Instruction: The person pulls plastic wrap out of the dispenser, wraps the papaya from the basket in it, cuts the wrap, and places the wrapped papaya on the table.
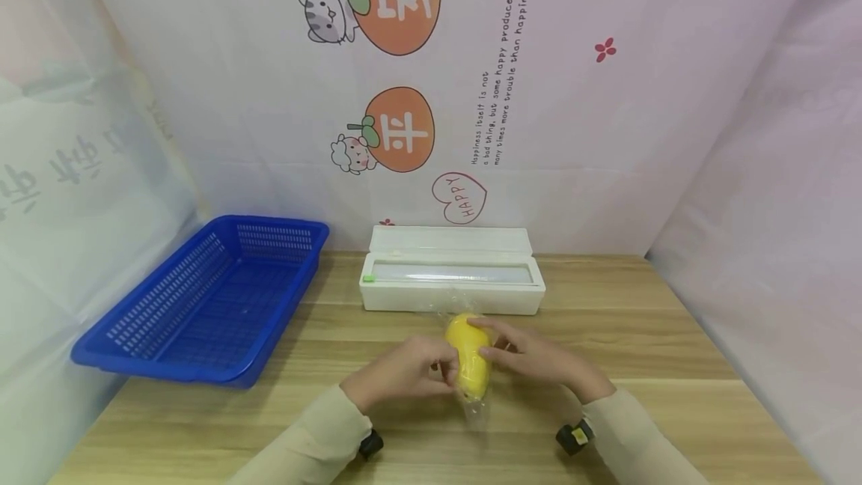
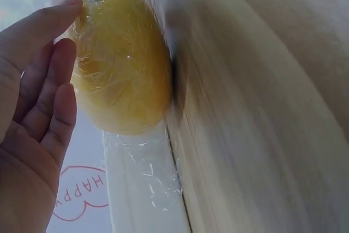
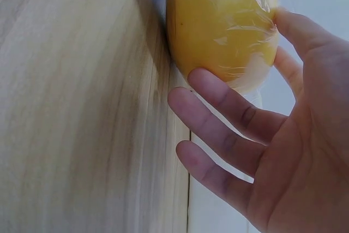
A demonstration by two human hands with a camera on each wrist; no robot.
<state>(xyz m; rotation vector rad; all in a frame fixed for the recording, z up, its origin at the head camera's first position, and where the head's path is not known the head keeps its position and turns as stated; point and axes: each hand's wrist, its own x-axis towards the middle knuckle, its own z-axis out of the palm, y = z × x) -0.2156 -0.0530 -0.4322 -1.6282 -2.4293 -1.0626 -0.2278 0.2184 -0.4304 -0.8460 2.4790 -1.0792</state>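
Note:
A yellow mango wrapped in clear plastic film lies on the wooden table between both hands. A loose tail of film sticks out at its near end. The left hand holds the mango from the left, its thumb by the near end; in the left wrist view the thumb touches the film near the dark stem spot. From the right, the right hand holds the far part with thumb and forefinger. In the right wrist view its other fingers are loosely bent, one at the mango's end.
A white box of cling film with its lid raised stands behind the mango, the film roll showing inside. To the left is a blue plastic basket. Printed cloth hangs behind and along both sides of the table.

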